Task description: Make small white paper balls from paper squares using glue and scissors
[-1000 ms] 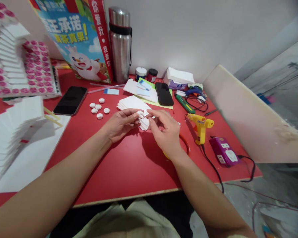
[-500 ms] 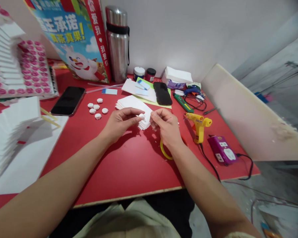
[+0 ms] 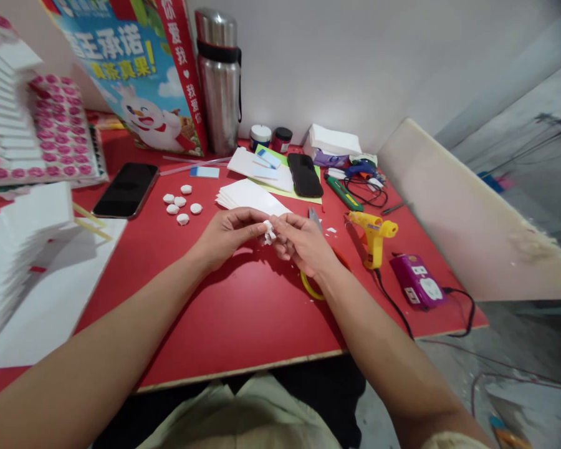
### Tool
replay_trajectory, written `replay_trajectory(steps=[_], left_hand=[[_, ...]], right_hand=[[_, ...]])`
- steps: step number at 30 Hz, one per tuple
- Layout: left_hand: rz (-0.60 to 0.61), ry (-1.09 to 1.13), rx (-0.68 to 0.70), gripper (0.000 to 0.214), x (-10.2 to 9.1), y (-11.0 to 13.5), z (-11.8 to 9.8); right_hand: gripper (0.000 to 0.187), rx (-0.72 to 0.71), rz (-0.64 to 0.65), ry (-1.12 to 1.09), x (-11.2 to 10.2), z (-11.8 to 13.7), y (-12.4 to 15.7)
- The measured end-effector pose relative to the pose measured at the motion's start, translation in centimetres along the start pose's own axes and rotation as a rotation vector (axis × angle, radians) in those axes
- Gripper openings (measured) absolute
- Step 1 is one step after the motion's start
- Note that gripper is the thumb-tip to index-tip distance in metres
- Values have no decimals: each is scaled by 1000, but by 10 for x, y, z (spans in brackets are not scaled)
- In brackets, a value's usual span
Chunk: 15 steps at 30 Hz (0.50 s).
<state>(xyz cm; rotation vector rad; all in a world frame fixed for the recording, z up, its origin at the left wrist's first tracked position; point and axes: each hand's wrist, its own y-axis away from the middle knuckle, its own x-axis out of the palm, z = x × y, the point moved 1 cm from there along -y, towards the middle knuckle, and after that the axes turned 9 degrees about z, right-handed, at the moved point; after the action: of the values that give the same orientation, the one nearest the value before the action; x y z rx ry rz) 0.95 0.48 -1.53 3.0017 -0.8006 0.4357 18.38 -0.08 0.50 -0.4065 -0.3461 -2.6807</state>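
Observation:
Between my two hands is a small crumpled white paper piece [image 3: 269, 233]. My left hand [image 3: 229, 236] pinches it from the left with thumb and fingertips. My right hand [image 3: 302, 240] closes on its other side, fingertips meeting the left ones. Behind the hands lies a stack of white paper sheets [image 3: 255, 197]. To the left, several small round white paper pieces [image 3: 180, 201] rest loose on the red table [image 3: 243, 312]. Under my right wrist show the yellow handle [image 3: 310, 288] and grey blade [image 3: 314, 216] of what look like scissors, partly hidden.
A yellow glue gun [image 3: 374, 234] and a purple power socket box [image 3: 418, 280] stand right, with cords. A green cutter [image 3: 343, 192] and phone [image 3: 305, 176] lie behind. At left are a fanned white paper model [image 3: 23, 249] and another phone [image 3: 127, 190]; a steel flask [image 3: 219, 87] stands at the back.
My right hand has moved left to meet my left hand at the white paper piece. The grey blade and paper scraps beside it now show more.

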Motion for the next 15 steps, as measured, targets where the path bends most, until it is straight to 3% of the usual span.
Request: replay_trajectory(steps=[6,15], left_hand=[[-35,-65,-52,28,-1,0,0],[3,-100,-55,25,-3,0,2]], right_hand=[[46,-30,-17,57,-1,-2,0],[49,-6,-36,162,-5,-4,-2]])
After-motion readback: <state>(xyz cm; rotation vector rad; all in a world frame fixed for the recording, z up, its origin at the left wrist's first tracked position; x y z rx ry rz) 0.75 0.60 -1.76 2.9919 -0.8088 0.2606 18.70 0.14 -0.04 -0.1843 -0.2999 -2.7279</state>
